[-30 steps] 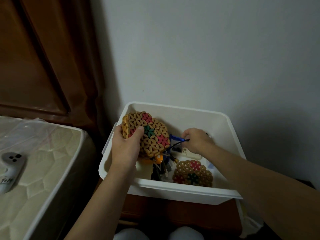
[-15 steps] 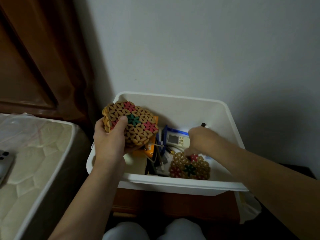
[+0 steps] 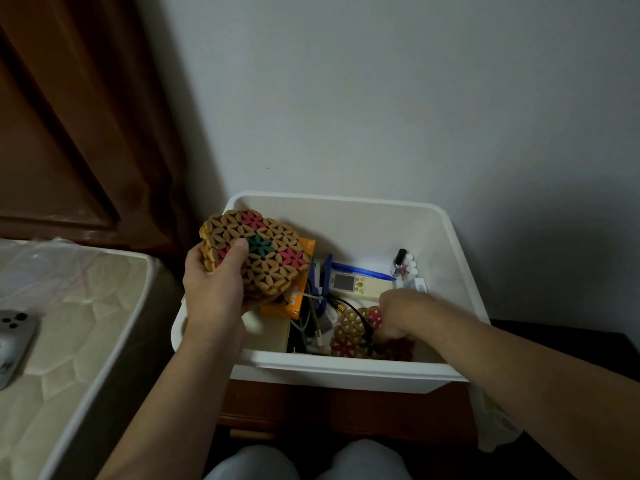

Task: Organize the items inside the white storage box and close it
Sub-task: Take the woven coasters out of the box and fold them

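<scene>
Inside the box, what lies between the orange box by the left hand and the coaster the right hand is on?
In the head view, between the orange box and the lower coaster lie tangled cables and plugs, with a blue item just behind them.

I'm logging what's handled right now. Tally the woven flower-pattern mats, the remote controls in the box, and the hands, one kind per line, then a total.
Woven mats: 2, a stack counted as one gripped by the left hand at, one in the white storage box at under the right hand
Remote controls: 1
Hands: 2
Total: 5
</scene>
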Tool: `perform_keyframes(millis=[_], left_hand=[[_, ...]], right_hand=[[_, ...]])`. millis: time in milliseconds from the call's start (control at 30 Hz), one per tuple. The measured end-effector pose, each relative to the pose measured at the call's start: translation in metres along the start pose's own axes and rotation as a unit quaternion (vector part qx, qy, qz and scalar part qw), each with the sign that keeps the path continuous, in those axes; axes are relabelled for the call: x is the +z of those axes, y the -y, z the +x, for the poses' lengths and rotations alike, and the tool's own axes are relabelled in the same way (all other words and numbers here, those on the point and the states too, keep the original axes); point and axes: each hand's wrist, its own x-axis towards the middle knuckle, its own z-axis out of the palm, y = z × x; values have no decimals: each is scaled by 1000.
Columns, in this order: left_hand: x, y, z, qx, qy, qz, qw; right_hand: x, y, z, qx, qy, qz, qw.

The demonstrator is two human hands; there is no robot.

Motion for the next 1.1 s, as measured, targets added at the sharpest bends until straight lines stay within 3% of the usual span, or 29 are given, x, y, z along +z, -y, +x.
perform_keyframes(millis=[167, 300, 500, 600, 733, 967, 1033, 1100], left_hand=[[1, 1, 0, 13, 9, 7, 1000], [5, -5, -10, 62, 32, 27, 997], [9, -24, -46, 133, 65, 3, 989], [8, -32, -71, 129, 82, -16, 988], [-3, -29, -107, 115, 82, -7, 990], [-44, 0, -180, 35, 171, -52, 983], [-57, 13, -201, 4, 202, -55, 978], [-72, 29, -222, -32, 239, -41, 970]], right_hand=[[-15, -6, -9, 10, -62, -24, 998], [-28, -11, -29, 22, -76, 36, 996], [-69, -38, -93, 3, -300, 160, 940], [-81, -60, -133, -33, -368, 285, 884], [-69, -72, -185, -83, -362, 510, 776], [30, -54, -246, -179, -138, 796, 561], [62, -41, -254, -175, -100, 824, 529], [92, -30, -262, -169, -79, 833, 521]])
